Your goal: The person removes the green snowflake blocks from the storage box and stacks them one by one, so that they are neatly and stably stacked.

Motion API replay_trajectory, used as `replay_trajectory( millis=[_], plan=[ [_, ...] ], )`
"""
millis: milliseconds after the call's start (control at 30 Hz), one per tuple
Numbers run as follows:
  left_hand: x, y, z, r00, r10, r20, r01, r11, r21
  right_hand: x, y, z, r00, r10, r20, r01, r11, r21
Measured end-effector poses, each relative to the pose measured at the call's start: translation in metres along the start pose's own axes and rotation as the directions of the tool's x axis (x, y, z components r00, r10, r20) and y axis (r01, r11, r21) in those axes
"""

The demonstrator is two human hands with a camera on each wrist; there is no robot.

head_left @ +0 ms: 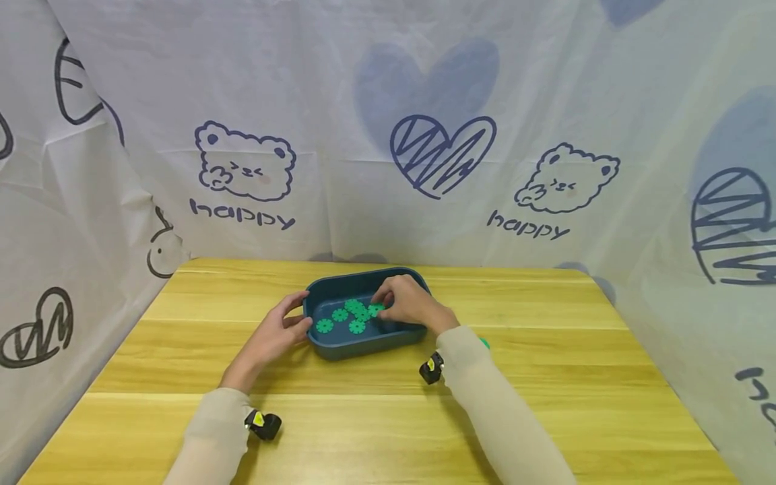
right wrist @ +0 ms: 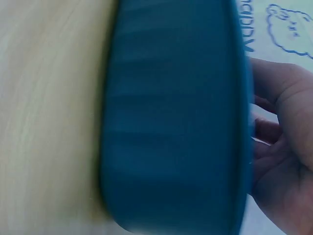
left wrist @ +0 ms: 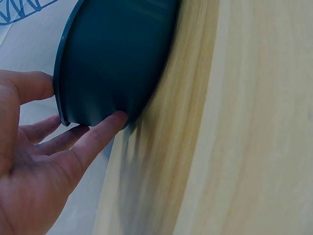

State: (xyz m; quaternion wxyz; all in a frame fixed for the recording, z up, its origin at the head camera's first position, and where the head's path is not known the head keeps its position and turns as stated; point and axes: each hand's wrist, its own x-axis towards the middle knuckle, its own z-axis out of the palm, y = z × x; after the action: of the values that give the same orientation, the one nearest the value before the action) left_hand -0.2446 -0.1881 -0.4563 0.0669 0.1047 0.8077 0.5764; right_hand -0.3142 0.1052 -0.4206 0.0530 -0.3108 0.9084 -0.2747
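Observation:
A dark blue-green oblong bin (head_left: pixel 358 349) sits on the table with several small green notched discs (head_left: pixel 324 326) on its floor. My left hand (head_left: pixel 280 330) is at the bin's left end; in the left wrist view, its outstretched fingers (left wrist: pixel 98 139) touch the outside of that end, from rim to base. My right hand (head_left: pixel 407 301) reaches over the rim into the right half of the bin. Its thumb and forefinger pinch a green notched disc (head_left: pixel 376 310) beside the cluster. In the right wrist view the bin's wall (right wrist: pixel 171 117) hides those fingertips.
The bin stands on a wood-grain table (head_left: pixel 364 431) towards its back edge. A bit of something green (head_left: pixel 485 343) shows past the right sleeve. White cloth (head_left: pixel 339 87) printed with hearts and bears hangs behind and at both sides.

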Motion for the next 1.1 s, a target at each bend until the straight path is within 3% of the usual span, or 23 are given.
replay_trajectory(
  millis=[500, 800, 1100],
  plan=[
    [0.001, 0.001, -0.001, 1.000, -0.003, 0.003, 0.003, 1.000, -0.015, -0.040, -0.004, -0.039, 0.998, 0.045, -0.032, -0.044, 0.998, 0.038],
    [0.001, -0.001, -0.001, 1.000, -0.002, 0.003, 0.002, 1.000, -0.016, -0.060, 0.000, -0.049, 0.997, 0.052, -0.051, -0.048, 0.996, 0.069],
    [0.000, -0.002, 0.000, 1.000, -0.011, 0.001, 0.011, 1.000, -0.020, -0.079, 0.013, -0.053, 0.995, 0.018, -0.097, -0.015, 0.999, 0.031]
  ],
)
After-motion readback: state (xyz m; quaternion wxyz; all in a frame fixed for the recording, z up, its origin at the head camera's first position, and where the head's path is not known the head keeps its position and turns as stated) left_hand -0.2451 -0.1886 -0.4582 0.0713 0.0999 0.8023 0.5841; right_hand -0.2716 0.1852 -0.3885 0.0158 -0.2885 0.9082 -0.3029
